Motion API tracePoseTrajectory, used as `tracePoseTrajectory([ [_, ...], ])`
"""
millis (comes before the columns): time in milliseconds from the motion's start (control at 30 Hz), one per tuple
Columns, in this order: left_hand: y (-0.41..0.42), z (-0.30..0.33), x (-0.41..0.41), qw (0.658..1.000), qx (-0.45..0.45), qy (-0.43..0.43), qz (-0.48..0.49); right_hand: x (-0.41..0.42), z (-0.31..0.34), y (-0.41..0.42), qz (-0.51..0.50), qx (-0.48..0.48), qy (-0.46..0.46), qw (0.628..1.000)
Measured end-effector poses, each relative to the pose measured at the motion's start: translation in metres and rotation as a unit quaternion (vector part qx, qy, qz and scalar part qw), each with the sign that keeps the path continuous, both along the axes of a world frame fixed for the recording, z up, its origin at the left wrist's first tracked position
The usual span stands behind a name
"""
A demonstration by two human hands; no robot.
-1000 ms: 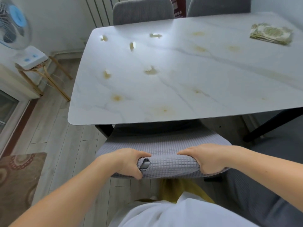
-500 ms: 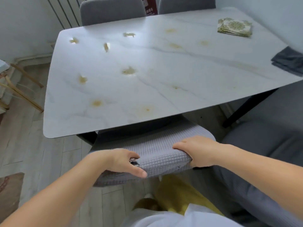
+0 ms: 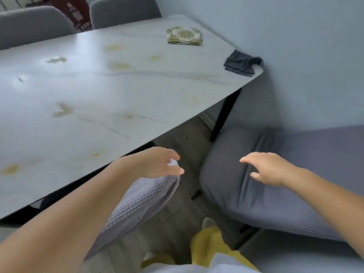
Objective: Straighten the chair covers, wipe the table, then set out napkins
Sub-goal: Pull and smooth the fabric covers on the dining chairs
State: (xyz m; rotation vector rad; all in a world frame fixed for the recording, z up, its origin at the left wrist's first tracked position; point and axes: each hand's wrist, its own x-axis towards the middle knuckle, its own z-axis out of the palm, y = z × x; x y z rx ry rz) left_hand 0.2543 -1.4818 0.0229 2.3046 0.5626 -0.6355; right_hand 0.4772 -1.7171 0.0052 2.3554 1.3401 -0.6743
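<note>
Landmark: white marble-look table [image 3: 122, 99], its near edge running diagonally from lower left to the right corner.

Far left, behind the table: grey upholstered chair back [image 3: 33, 24], top and left side cut off by the frame. A second grey chair back [image 3: 124, 10] stands beside it, also cropped at the top. A dark red patterned object shows between them, too blurred to identify.

Tabletop: several yellowish-brown stains [image 3: 63, 110] scattered across it, edges soft from motion blur.

Below the table's near edge: light grey waffle-weave chair cover [image 3: 141, 201], its seat mostly tucked under the table and partly hidden by the left forearm. Left hand [image 3: 157, 164] is at the cover's right corner, fingers curled loosely; whether it grips the fabric or only touches it cannot be told.

Toward the table's far right: folded green-and-white patterned napkins [image 3: 184, 35], stacked flat. At the table's right corner: crumpled dark grey cloth [image 3: 241, 63], one edge hanging at the rim.

A black table leg [image 3: 224, 117] drops from that corner.

Right of the table: dark grey ribbed chair cover [image 3: 275, 184], creased along the seat, cut off at the right. Right hand [image 3: 267, 168] is over it, fingers spread, holding nothing; contact unclear.

Floor is pale wood-look boards; the wall is plain and light.
</note>
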Motion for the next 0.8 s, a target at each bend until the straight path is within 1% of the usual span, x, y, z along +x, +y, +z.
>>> tracePoseTrajectory([
  [67, -0.023, 0.000, 0.049, 0.999, 0.001, 0.003, -0.053, 0.037, -0.002, -0.043, -0.076, -0.026, -0.047, 0.996],
  [133, -0.040, -0.001, 0.077, 0.996, -0.002, 0.005, -0.084, 0.063, -0.008, -0.073, -0.134, -0.045, -0.110, 0.984],
  [200, -0.065, -0.006, 0.120, 0.992, -0.006, 0.004, -0.125, 0.097, -0.012, -0.115, -0.214, -0.057, -0.162, 0.962],
  [300, -0.104, -0.011, 0.185, 0.982, -0.003, 0.008, -0.187, 0.138, -0.016, -0.173, -0.327, -0.084, -0.197, 0.920],
  [433, -0.147, -0.016, 0.247, 0.967, 0.007, 0.008, -0.255, 0.170, -0.021, -0.215, -0.415, -0.091, -0.200, 0.883],
  [567, -0.176, -0.021, 0.284, 0.956, 0.003, 0.015, -0.294, 0.187, -0.022, -0.230, -0.475, -0.032, -0.200, 0.857],
  [600, -0.180, -0.021, 0.288, 0.953, 0.000, 0.019, -0.302, 0.191, -0.019, -0.230, -0.498, -0.006, -0.196, 0.845],
  [667, -0.189, -0.026, 0.300, 0.948, 0.000, 0.025, -0.318, 0.200, -0.014, -0.231, -0.563, 0.038, -0.171, 0.808],
  [733, -0.196, -0.030, 0.307, 0.942, -0.004, 0.034, -0.333, 0.204, -0.009, -0.227, -0.608, 0.063, -0.146, 0.778],
  [800, -0.203, -0.033, 0.309, 0.937, -0.006, 0.040, -0.348, 0.204, -0.009, -0.224, -0.627, 0.075, -0.138, 0.763],
])
